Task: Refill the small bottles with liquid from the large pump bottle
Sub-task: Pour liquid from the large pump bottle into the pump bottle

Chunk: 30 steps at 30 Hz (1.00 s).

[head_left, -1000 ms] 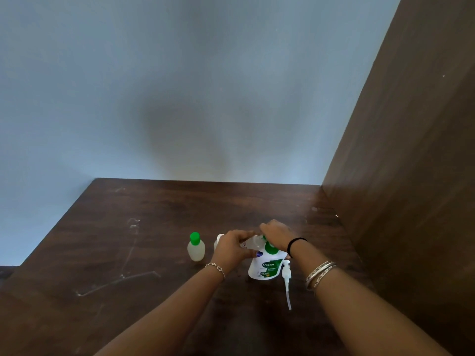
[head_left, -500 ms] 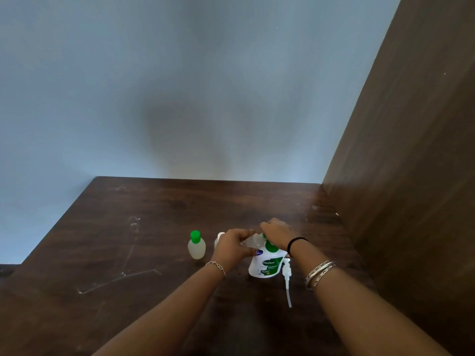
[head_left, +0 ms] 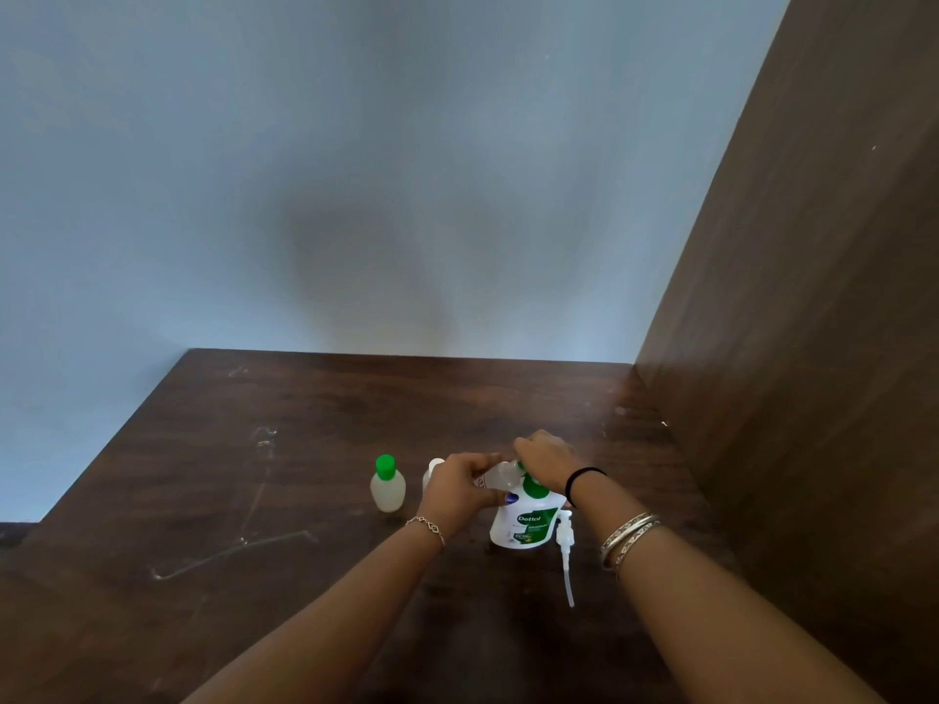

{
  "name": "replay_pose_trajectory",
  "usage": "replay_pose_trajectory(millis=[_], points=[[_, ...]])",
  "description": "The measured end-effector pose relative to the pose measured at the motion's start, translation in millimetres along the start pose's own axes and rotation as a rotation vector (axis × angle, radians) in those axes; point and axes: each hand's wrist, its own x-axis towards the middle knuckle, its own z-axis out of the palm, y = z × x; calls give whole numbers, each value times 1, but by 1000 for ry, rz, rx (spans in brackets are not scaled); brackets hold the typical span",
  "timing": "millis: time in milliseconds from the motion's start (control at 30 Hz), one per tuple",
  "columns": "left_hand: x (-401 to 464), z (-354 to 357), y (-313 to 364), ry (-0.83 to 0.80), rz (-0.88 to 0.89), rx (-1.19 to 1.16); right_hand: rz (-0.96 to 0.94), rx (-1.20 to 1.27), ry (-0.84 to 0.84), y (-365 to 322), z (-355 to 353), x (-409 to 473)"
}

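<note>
At lower centre, 1 small bottle (head_left: 500, 479) is being gripped sideways by the left hand (head_left: 457, 487) while its cap end is being pinched by the right hand (head_left: 546, 459) above the large pump bottle (head_left: 528, 523), w/ spillage being risked if it's being jerked.

Dim, soft light (edges warped)
</note>
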Motion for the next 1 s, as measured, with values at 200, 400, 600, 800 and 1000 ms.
replay_pose_trajectory(millis=[200,400,600,800,1000], points=[[2,2,-4,0,-1,-73,-26,-9,-74,1,-6,0],[1,2,-11,-14,-23,-215,-24,103,-103,-2,-9,-2],[-1,2,-20,-29,-57,-322,-37,256,-64,0,-13,-4],[-6,0,-23,-15,-69,-432,-32,488,95,18,-20,-6],[-9,-4,-18,-4,-29,-453,131,359,213,75,4,1]])
